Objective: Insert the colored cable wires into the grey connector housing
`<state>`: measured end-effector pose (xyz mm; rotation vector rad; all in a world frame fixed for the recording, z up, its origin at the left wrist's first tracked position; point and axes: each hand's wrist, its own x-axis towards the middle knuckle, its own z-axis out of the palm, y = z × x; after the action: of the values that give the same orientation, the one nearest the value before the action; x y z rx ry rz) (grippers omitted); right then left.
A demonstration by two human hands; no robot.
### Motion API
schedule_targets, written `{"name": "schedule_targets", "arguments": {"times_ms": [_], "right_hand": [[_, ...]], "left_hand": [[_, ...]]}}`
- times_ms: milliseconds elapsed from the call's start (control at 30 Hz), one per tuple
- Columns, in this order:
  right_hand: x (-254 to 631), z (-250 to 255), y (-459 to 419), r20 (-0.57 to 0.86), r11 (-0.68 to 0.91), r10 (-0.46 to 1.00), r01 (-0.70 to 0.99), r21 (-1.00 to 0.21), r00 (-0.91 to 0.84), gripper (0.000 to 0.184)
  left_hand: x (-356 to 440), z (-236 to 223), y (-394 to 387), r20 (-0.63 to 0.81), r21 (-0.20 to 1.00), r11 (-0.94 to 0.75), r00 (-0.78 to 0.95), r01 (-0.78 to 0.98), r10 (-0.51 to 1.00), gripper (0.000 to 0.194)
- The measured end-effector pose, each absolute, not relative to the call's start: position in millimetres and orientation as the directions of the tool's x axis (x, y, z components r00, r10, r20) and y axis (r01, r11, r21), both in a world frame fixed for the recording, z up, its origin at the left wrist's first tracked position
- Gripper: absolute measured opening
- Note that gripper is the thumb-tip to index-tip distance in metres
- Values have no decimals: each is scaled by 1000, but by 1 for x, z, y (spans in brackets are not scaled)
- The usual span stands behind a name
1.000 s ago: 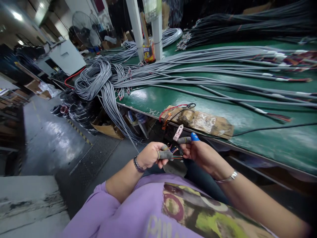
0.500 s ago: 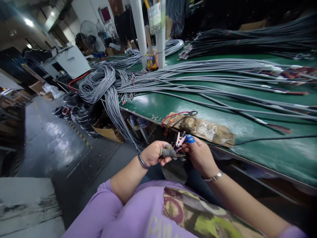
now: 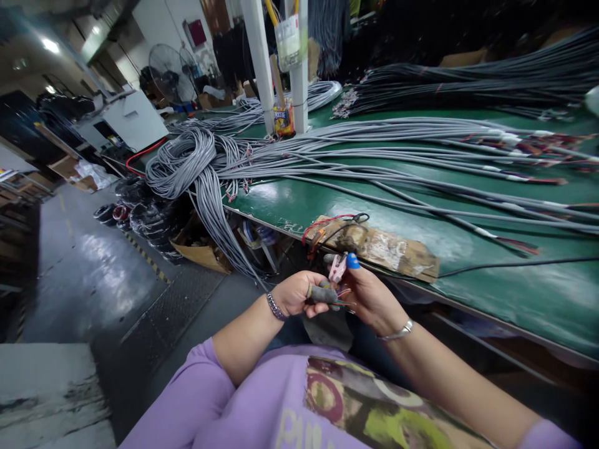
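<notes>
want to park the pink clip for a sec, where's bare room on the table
The pink clip could go on bare green tabletop between the black cord and the front edge, right of the taped board; a smaller patch lies left of the board, before the grey cables. It's crowded around the grey coil and the back-right black cables.

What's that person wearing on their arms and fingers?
Purple sleeves, leaving the forearms bare. On the left: a dark bracelet and grey finger covers with a yellow edge. On the right: a shiny silvery bangle and a bright blue thumb cover.
</notes>
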<state>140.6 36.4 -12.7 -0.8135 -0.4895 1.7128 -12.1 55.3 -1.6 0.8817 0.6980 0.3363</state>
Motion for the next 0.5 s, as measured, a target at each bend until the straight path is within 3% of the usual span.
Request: {"name": "schedule_targets", "arguments": {"times_ms": [367,500], "right_hand": [[140,-11,35,-243,-268,961,-667,-695,-132,38],[140,-12,36,-236,-256,964,-668,-699,-123,40]], "left_hand": [[-15,-1,57,-312,794,603,802,-73,509,48],[-14,-5,57,-337,779,624,800,-58,496,45]]}}
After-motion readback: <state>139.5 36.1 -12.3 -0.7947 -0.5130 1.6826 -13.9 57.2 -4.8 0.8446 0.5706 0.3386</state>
